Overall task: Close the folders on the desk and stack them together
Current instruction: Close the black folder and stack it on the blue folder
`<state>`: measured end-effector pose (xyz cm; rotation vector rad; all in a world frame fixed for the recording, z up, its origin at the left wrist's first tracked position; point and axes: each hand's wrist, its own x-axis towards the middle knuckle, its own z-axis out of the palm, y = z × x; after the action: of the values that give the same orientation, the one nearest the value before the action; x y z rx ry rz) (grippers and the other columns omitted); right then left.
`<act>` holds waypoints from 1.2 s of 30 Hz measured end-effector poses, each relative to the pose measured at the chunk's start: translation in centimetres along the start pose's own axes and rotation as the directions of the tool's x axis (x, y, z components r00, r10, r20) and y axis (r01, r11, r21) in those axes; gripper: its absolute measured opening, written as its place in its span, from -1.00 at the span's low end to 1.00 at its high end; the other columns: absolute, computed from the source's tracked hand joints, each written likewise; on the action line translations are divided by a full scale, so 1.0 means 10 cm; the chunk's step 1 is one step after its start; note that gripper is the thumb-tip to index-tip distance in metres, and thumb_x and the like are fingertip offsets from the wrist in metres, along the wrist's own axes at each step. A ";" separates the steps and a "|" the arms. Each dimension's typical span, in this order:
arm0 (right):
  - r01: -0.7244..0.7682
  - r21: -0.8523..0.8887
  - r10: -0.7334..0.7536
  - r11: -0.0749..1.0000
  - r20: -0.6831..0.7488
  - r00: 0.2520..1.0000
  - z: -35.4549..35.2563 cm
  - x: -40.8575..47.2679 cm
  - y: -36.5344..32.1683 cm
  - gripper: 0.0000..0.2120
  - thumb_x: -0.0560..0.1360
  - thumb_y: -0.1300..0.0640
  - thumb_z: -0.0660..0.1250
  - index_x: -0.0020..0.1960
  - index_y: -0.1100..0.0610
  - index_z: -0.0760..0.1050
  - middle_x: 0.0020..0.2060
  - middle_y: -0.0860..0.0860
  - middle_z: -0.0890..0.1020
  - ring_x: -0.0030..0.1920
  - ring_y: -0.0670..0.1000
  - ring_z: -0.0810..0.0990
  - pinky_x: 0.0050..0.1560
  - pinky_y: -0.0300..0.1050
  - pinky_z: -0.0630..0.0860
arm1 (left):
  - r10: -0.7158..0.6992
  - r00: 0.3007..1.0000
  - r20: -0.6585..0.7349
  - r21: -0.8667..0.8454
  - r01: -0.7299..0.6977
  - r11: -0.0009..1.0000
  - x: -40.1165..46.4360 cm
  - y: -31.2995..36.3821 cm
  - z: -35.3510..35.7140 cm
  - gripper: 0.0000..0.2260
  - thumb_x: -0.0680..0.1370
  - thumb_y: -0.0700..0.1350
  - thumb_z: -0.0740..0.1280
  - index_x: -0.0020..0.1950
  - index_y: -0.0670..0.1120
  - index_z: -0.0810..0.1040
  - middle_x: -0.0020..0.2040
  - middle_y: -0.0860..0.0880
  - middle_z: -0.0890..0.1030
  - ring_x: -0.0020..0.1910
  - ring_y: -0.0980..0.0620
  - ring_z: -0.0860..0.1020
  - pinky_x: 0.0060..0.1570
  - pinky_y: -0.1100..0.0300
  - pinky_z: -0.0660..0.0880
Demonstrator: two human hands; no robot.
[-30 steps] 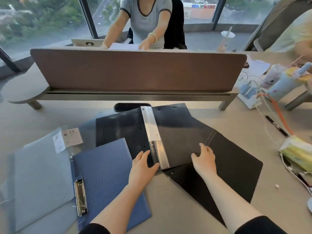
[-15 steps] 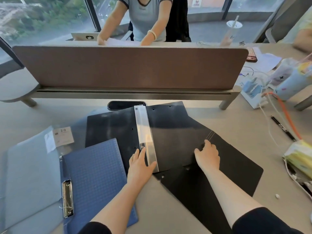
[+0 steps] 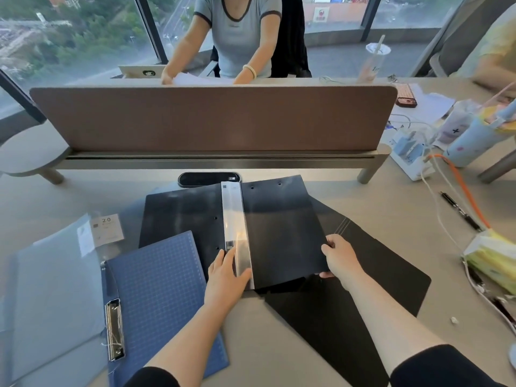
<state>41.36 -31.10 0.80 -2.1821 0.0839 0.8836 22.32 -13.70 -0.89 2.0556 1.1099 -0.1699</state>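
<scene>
Folders crowd the table (image 3: 363,191) before you: the open black folder (image 3: 279,233) lies mid-table with its clear spine strip (image 3: 234,233) running away from you toward the brown divider (image 3: 212,118), resting on a second black folder (image 3: 377,275) that angles off to your right. Your left hand (image 3: 226,277) presses flat fingers on the strip's near end, while your right hand (image 3: 339,258) pinches the cover's right edge, thumb beneath. Left of these, a blue clipboard folder (image 3: 156,297) overlaps the black one, and a translucent grey folder (image 3: 50,289) lies beyond it; a pen (image 3: 460,210) and cables (image 3: 446,196) sit to your right.
</scene>
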 end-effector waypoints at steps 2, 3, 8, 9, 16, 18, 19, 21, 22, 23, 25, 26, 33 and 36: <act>0.002 0.040 -0.001 0.999 -0.014 1.000 -0.05 -0.05 0.00 -0.72 0.64 0.17 0.16 0.34 0.05 0.36 0.29 0.06 0.46 0.01 0.16 0.63 -0.39 -0.15 0.62 | 0.004 1.000 -0.005 -0.033 -0.004 0.999 -0.04 0.01 -0.04 -0.38 0.57 0.12 0.29 0.57 0.06 0.14 0.61 -0.02 0.09 0.58 -0.11 0.07 0.46 -0.13 0.21; 0.000 0.070 0.002 0.998 -0.025 1.000 -0.08 -0.08 0.01 -0.72 0.64 0.17 0.16 0.34 0.04 0.37 0.30 0.07 0.47 0.02 0.16 0.63 -0.38 -0.14 0.62 | 0.005 1.000 -0.010 -0.052 -0.005 0.999 -0.06 0.01 -0.07 -0.39 0.57 0.12 0.28 0.57 0.06 0.15 0.61 -0.02 0.09 0.57 -0.10 0.07 0.45 -0.12 0.22; 0.045 0.180 -0.028 0.983 -0.092 0.995 -0.26 -0.26 0.18 -0.76 0.64 0.18 0.14 0.26 0.03 0.44 0.24 0.05 0.52 0.00 0.12 0.59 -0.41 -0.14 0.56 | -0.006 1.000 -0.031 -0.156 0.002 0.988 -0.16 0.01 -0.18 -0.39 0.58 0.15 0.26 0.58 0.04 0.15 0.61 -0.03 0.10 0.58 -0.10 0.08 0.47 -0.11 0.17; 0.057 0.207 -0.036 0.977 -0.102 0.994 -0.29 -0.30 0.21 -0.77 0.64 0.18 0.14 0.24 0.02 0.46 0.22 0.05 0.53 -0.01 0.10 0.59 -0.41 -0.15 0.54 | -0.009 0.999 -0.033 -0.178 0.003 0.984 -0.17 0.02 -0.21 -0.39 0.58 0.15 0.26 0.58 0.04 0.15 0.61 -0.04 0.10 0.58 -0.09 0.08 0.47 -0.10 0.17; 0.087 0.348 -0.047 0.933 -0.122 0.991 -0.35 -0.59 0.41 -0.77 0.64 0.15 0.14 0.20 -0.05 0.49 0.17 0.03 0.56 0.04 0.09 0.54 -0.30 -0.09 0.51 | -0.072 0.997 0.012 -0.415 0.071 0.907 -0.27 0.05 -0.38 -0.28 0.51 0.24 0.30 0.58 0.07 0.10 0.60 -0.02 0.15 0.56 -0.07 0.15 0.50 -0.13 0.17; 0.100 0.392 -0.058 0.915 -0.117 0.991 -0.35 -0.66 0.41 -0.77 0.64 0.15 0.13 0.15 -0.08 0.51 0.15 0.03 0.57 0.06 0.13 0.55 -0.30 -0.09 0.49 | -0.058 0.998 0.023 -0.464 0.062 0.884 -0.30 0.08 -0.41 -0.28 0.52 0.24 0.30 0.59 0.07 0.10 0.59 -0.02 0.18 0.55 -0.08 0.19 0.50 -0.10 0.17; 0.107 0.408 -0.065 0.907 -0.116 0.991 -0.35 -0.70 0.41 -0.77 0.64 0.14 0.13 0.13 -0.09 0.52 0.14 0.04 0.58 0.08 0.14 0.55 -0.30 -0.09 0.48 | -0.040 0.999 0.020 -0.496 0.045 0.867 -0.32 0.11 -0.43 -0.30 0.53 0.22 0.30 0.59 0.06 0.10 0.59 -0.02 0.19 0.54 -0.07 0.20 0.49 -0.07 0.18; 0.124 0.429 -0.083 0.895 -0.114 0.990 -0.35 -0.78 0.38 -0.77 0.64 0.13 0.13 0.12 -0.10 0.52 0.12 0.05 0.60 0.10 0.16 0.55 -0.29 -0.10 0.48 | -0.004 1.000 0.019 -0.562 0.014 0.827 -0.36 0.18 -0.48 -0.33 0.56 0.17 0.29 0.59 0.05 0.10 0.58 -0.01 0.20 0.54 -0.05 0.21 0.46 -0.02 0.18; 0.134 0.444 -0.093 0.886 -0.114 0.989 -0.35 -0.81 0.37 -0.77 0.64 0.13 0.13 0.11 -0.10 0.52 0.11 0.06 0.60 0.10 0.16 0.55 -0.30 -0.11 0.47 | 0.016 1.000 0.017 -0.589 -0.003 0.808 -0.38 0.22 -0.51 -0.33 0.56 0.17 0.29 0.59 0.05 0.10 0.58 -0.01 0.21 0.53 -0.04 0.22 0.46 0.00 0.18; 0.144 0.465 -0.103 0.873 -0.114 0.988 -0.35 -0.84 0.36 -0.77 0.64 0.13 0.13 0.10 -0.09 0.53 0.10 0.07 0.61 0.10 0.17 0.56 -0.31 -0.12 0.46 | 0.035 0.999 0.015 -0.610 -0.018 0.792 -0.39 0.24 -0.54 -0.32 0.56 0.18 0.30 0.59 0.06 0.10 0.58 -0.01 0.21 0.53 -0.03 0.23 0.45 0.02 0.19; 0.158 0.520 -0.116 0.839 -0.112 0.987 -0.34 -0.89 0.34 -0.77 0.64 0.14 0.14 0.10 -0.08 0.54 0.10 0.09 0.62 0.08 0.18 0.57 -0.37 -0.14 0.43 | 0.072 0.997 0.003 -0.652 -0.052 0.756 -0.39 0.29 -0.61 -0.28 0.52 0.19 0.34 0.59 0.06 0.11 0.56 -0.01 0.24 0.51 0.00 0.26 0.43 0.06 0.20; 0.164 0.551 -0.125 0.818 -0.109 0.986 -0.33 -0.92 0.33 -0.77 0.64 0.14 0.15 0.11 -0.08 0.54 0.10 0.10 0.63 0.08 0.20 0.57 -0.38 -0.15 0.41 | 0.087 0.996 -0.004 -0.675 -0.067 0.735 -0.40 0.32 -0.65 -0.27 0.51 0.17 0.36 0.59 0.05 0.12 0.55 -0.01 0.27 0.50 0.02 0.28 0.42 0.08 0.21; 0.203 0.712 -0.225 0.672 -0.065 0.972 -0.19 -1.04 0.12 -0.73 0.63 0.22 0.14 0.01 -0.03 0.57 -0.06 0.09 0.64 -0.24 0.06 0.58 -0.52 -0.19 0.37 | 0.217 0.974 -0.057 -0.793 -0.177 0.583 -0.45 0.49 -0.96 -0.42 0.49 0.04 0.38 0.50 0.04 0.34 0.35 0.09 0.54 0.26 0.12 0.55 0.22 0.13 0.49; 0.202 0.732 -0.260 0.651 -0.034 0.965 -0.09 -1.07 0.02 -0.75 0.64 0.23 0.13 0.07 0.01 0.57 -0.04 0.08 0.65 -0.14 0.11 0.63 -0.38 -0.07 0.50 | 0.284 0.959 -0.009 -0.825 -0.168 0.540 -0.47 0.47 -1.09 -0.58 0.47 0.02 0.35 0.33 0.06 0.50 0.20 0.02 0.66 0.13 0.07 0.64 0.11 0.10 0.58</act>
<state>33.72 -34.07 7.70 -1.3541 0.0986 0.6250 20.49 -10.74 11.43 1.2677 0.6204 0.3114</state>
